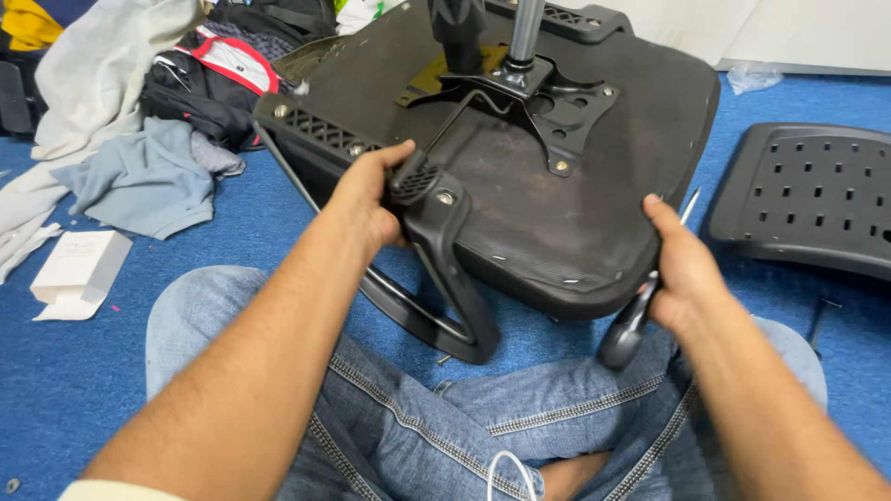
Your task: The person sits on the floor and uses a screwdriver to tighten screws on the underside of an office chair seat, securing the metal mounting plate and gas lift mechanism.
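An upturned black office chair seat (557,223) lies tilted in front of me, its metal mechanism plate (534,93) and gas cylinder (524,32) pointing up. My left hand (367,199) grips the top of a black armrest bracket (445,269) bolted to the seat's left side. My right hand (682,269) holds a screwdriver with a black handle (626,329) while its fingers press against the seat's near right edge. The tool's metal tip (690,202) pokes up past my fingers.
I sit cross-legged in blue jeans (445,417) on blue carpet. A black perforated chair back panel (812,199) lies to the right. A heap of clothes (130,148) and a bag (218,79) sit at the left, with a small white box (79,274) nearby.
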